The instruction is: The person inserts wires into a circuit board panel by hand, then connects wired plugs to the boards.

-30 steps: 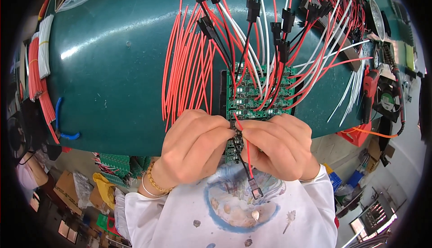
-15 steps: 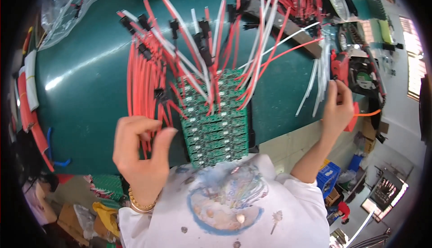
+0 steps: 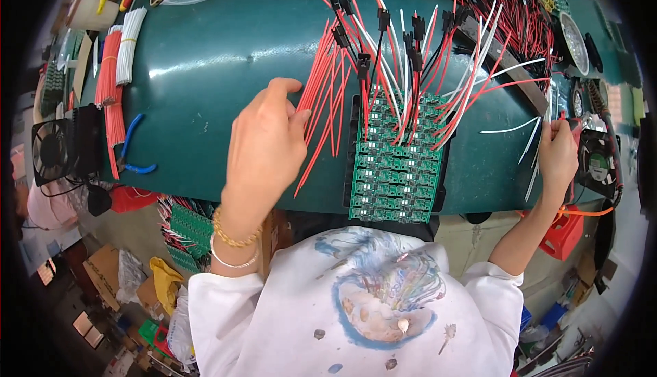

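I note the green circuit-board panel (image 3: 395,172) lying at the near edge of the dark green table (image 3: 205,69), no longer held. My left hand (image 3: 265,146) has moved to the loose red wires (image 3: 321,96), fingers spread. My right hand (image 3: 558,154) has swung out, fingers pinched narrow on white wires (image 3: 510,129). Fresh leads are apparently being fetched.

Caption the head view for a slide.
Left hand reaches loose red wires; right hand touches white wires beside green circuit boards.

Bright, even overhead light; white glare patches on the green tabletop (image 3: 205,69); fisheye-bent, dark-vignetted edges.
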Demonstrator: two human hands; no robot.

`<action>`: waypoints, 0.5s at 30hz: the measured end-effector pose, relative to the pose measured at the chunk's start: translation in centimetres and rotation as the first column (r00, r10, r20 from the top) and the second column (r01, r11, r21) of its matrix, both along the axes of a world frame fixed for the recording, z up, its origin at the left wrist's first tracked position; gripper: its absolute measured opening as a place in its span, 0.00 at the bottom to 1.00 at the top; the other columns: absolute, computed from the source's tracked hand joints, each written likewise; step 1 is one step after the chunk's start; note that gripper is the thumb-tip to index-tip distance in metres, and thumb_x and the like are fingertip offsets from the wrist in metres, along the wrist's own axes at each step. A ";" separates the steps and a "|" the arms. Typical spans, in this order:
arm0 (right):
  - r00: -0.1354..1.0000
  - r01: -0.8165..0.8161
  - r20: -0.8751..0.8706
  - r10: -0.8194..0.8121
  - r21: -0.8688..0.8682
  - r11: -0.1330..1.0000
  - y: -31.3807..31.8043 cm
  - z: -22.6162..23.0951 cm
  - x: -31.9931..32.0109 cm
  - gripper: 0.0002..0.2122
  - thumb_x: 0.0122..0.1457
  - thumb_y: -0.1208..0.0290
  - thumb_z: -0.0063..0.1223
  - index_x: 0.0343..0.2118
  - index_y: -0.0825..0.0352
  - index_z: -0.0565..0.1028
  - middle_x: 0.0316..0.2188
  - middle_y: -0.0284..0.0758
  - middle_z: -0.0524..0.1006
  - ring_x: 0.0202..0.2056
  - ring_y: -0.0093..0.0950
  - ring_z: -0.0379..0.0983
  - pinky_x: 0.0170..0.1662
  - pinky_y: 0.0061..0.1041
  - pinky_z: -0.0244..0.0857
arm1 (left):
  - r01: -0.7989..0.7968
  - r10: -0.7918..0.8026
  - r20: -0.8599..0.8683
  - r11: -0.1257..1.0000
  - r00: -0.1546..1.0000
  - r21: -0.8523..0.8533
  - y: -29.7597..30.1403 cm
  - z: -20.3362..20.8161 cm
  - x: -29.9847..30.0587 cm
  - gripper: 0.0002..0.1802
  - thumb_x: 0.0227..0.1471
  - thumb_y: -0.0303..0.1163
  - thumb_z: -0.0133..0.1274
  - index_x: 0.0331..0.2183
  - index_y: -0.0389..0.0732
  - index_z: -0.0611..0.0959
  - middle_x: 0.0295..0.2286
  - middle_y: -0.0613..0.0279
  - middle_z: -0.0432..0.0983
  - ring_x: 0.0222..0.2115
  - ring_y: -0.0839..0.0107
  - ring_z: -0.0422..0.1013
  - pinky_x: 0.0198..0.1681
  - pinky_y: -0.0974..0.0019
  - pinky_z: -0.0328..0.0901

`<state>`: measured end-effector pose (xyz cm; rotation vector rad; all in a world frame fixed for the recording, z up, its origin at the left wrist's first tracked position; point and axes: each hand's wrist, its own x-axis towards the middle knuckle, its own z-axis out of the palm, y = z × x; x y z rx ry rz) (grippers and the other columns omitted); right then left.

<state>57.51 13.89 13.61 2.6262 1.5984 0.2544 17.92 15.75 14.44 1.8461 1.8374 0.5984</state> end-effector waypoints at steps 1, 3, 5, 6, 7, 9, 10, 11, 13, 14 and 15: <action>1.000 -0.002 -0.001 0.002 0.005 1.000 0.1 0.0 0.3 0.10 0.58 0.64 0.50 0.34 0.66 0.74 0.28 0.41 0.78 0.32 0.42 0.74 0.33 0.39 0.66 | 0.048 -0.047 0.013 0.998 0.999 -0.052 0.5 0.3 -0.6 0.13 0.46 0.23 0.55 0.37 0.33 0.76 0.23 0.49 0.73 0.26 0.52 0.72 0.32 0.55 0.66; 0.985 -0.102 -0.137 0.109 0.060 0.993 0.1 0.0 1.6 0.10 0.58 0.67 0.49 0.35 0.69 0.74 0.29 0.44 0.77 0.33 0.45 0.74 0.35 0.39 0.66 | 0.064 -0.060 0.035 0.989 0.998 -0.130 1.3 0.9 -1.4 0.08 0.47 0.25 0.53 0.31 0.32 0.79 0.22 0.49 0.75 0.25 0.51 0.72 0.32 0.55 0.67; 0.980 -0.114 -0.157 0.125 0.075 0.991 -0.1 -0.7 4.0 0.10 0.58 0.68 0.49 0.36 0.70 0.74 0.29 0.46 0.77 0.34 0.46 0.73 0.36 0.40 0.65 | 0.083 -0.085 -0.013 0.988 0.996 -0.132 2.2 1.2 -2.7 0.08 0.47 0.26 0.53 0.30 0.31 0.80 0.22 0.47 0.75 0.25 0.51 0.72 0.32 0.56 0.67; 0.975 -0.123 -0.175 0.137 0.085 0.989 -0.2 -1.0 4.8 0.10 0.58 0.69 0.49 0.36 0.71 0.74 0.30 0.47 0.77 0.34 0.47 0.73 0.37 0.40 0.65 | 0.104 -0.113 -0.058 0.985 0.992 -0.140 2.6 1.4 -3.2 0.08 0.48 0.27 0.54 0.29 0.31 0.81 0.22 0.46 0.75 0.25 0.51 0.73 0.31 0.57 0.67; 0.984 -0.087 -0.151 0.097 0.069 0.994 -0.2 -0.5 4.3 0.10 0.58 0.69 0.47 0.35 0.72 0.74 0.30 0.50 0.76 0.35 0.49 0.72 0.38 0.41 0.64 | 0.099 -0.112 -0.058 0.978 0.992 -0.184 3.0 1.9 -3.4 0.10 0.49 0.30 0.54 0.28 0.31 0.81 0.20 0.46 0.75 0.23 0.51 0.73 0.30 0.58 0.66; 0.992 -0.078 -0.099 0.081 0.034 0.996 -0.4 0.1 3.8 0.10 0.59 0.68 0.47 0.34 0.72 0.74 0.29 0.50 0.75 0.33 0.49 0.72 0.36 0.40 0.64 | 0.075 -0.107 -0.112 0.964 0.988 -0.257 3.7 2.5 -3.7 0.10 0.49 0.30 0.54 0.28 0.31 0.81 0.20 0.46 0.75 0.22 0.51 0.72 0.29 0.58 0.66; 0.997 -0.062 -0.043 0.061 -0.003 0.998 -0.6 0.4 3.7 0.11 0.59 0.68 0.46 0.33 0.72 0.74 0.28 0.51 0.75 0.32 0.49 0.72 0.35 0.39 0.64 | 0.053 -0.111 -0.161 0.943 0.981 -0.328 4.0 2.6 -3.9 0.10 0.50 0.31 0.54 0.28 0.31 0.82 0.19 0.47 0.74 0.21 0.51 0.72 0.28 0.59 0.66; 0.997 -0.062 -0.043 0.061 -0.002 0.998 -0.7 0.7 3.5 0.11 0.59 0.68 0.46 0.33 0.72 0.74 0.28 0.51 0.75 0.32 0.49 0.72 0.35 0.39 0.64 | 0.082 -0.140 -0.174 0.949 0.975 -0.306 4.1 2.5 -4.0 0.11 0.51 0.31 0.54 0.28 0.31 0.81 0.17 0.49 0.74 0.18 0.56 0.72 0.25 0.61 0.65; 0.989 -0.094 -0.108 0.100 0.054 0.994 -0.9 1.3 3.3 0.12 0.60 0.67 0.45 0.30 0.73 0.74 0.26 0.49 0.76 0.29 0.45 0.73 0.33 0.37 0.64 | 0.084 -0.128 -0.124 0.946 0.984 -0.313 4.3 2.5 -4.2 0.11 0.51 0.31 0.54 0.28 0.30 0.81 0.17 0.50 0.75 0.18 0.59 0.72 0.25 0.62 0.66; 0.989 -0.093 -0.107 0.098 0.054 0.994 -1.0 1.4 3.6 0.12 0.60 0.67 0.45 0.30 0.73 0.74 0.26 0.49 0.76 0.29 0.45 0.73 0.33 0.37 0.64 | 0.085 -0.114 -0.073 0.943 0.991 -0.321 4.4 2.5 -4.2 0.11 0.52 0.31 0.53 0.28 0.30 0.81 0.16 0.51 0.75 0.18 0.62 0.73 0.25 0.63 0.66; 0.984 -0.051 -0.163 0.065 0.084 0.995 -1.1 1.5 4.1 0.13 0.60 0.66 0.46 0.30 0.73 0.75 0.24 0.46 0.76 0.27 0.40 0.73 0.32 0.34 0.64 | 0.087 -0.116 -0.072 0.943 0.991 -0.321 4.5 2.5 -4.2 0.11 0.52 0.31 0.53 0.28 0.30 0.81 0.16 0.51 0.75 0.18 0.62 0.73 0.25 0.63 0.66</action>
